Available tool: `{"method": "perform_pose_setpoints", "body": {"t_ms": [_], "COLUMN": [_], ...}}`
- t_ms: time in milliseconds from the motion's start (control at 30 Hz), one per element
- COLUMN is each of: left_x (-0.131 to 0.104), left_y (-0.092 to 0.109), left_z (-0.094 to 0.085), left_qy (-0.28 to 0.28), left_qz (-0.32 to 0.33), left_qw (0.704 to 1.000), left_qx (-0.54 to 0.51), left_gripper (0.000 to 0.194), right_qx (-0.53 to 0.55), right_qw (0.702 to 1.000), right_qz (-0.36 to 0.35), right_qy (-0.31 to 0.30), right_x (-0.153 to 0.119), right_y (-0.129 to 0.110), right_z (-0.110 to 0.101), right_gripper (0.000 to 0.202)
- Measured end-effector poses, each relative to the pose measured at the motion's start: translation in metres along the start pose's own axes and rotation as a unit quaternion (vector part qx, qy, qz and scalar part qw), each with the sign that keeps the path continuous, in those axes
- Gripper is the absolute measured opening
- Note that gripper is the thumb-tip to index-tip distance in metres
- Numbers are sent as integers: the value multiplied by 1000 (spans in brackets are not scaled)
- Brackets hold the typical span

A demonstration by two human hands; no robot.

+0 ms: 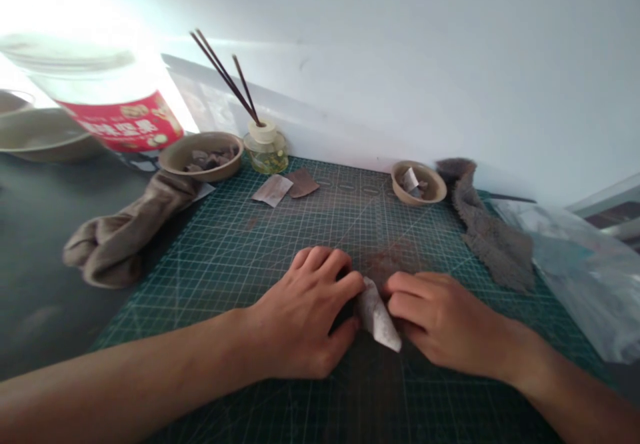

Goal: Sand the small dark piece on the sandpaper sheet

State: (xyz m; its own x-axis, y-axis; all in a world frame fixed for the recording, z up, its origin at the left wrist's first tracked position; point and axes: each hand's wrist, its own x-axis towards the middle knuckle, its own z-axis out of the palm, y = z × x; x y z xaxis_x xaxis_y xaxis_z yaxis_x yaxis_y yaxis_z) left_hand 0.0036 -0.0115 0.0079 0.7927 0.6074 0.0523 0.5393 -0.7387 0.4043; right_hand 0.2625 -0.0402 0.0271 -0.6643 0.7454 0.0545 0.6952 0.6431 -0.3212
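My left hand (317,311) is closed over the green cutting mat (220,277), its thumb and forefinger pinching the left side of a whitish, paper-like folded piece (377,317). The piece slants between the two hands, its lower end pointing toward me; what it wraps, if anything, is hidden. On its right side my right hand (435,317) is closed too, fingers curled and pressed together close to the piece. Whether those fingertips grip the piece or something else cannot be made out. Reddish-brown dust (395,254) smears the mat just beyond the hands.
Two small sheets, one pale (273,191) and one brown (303,183), lie farther back. Bowls with scraps stand left (173,157) and right (407,195). Also around are a reed diffuser (267,149), a red-labelled jar (135,121), brown cloth (113,247), grey cloth (500,251) and plastic bag (585,277).
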Motion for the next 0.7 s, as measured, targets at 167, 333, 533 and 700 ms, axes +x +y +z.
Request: {"method": "perform_pose_setpoints", "body": {"t_ms": [167,333,533,700], "left_x": [0,-3,-1,13], "left_y": [1,2,-6,-5], "left_z": [2,2,0,-6], "left_qy": [33,65,113,155], "left_qz": [5,31,29,28], "left_qw": [999,996,993,985], "left_qx": [10,46,18,-75], "left_gripper": [24,24,29,29], "right_qx": [42,183,559,744], "right_qw": [969,928,785,612], "right_qz": [126,180,135,146], "right_qy": [208,272,232,223], "right_x": [-7,-7,1,7], "right_y": [11,5,-13,-10], "right_z": [-17,-10,17,28], "right_gripper": [6,4,11,25]}}
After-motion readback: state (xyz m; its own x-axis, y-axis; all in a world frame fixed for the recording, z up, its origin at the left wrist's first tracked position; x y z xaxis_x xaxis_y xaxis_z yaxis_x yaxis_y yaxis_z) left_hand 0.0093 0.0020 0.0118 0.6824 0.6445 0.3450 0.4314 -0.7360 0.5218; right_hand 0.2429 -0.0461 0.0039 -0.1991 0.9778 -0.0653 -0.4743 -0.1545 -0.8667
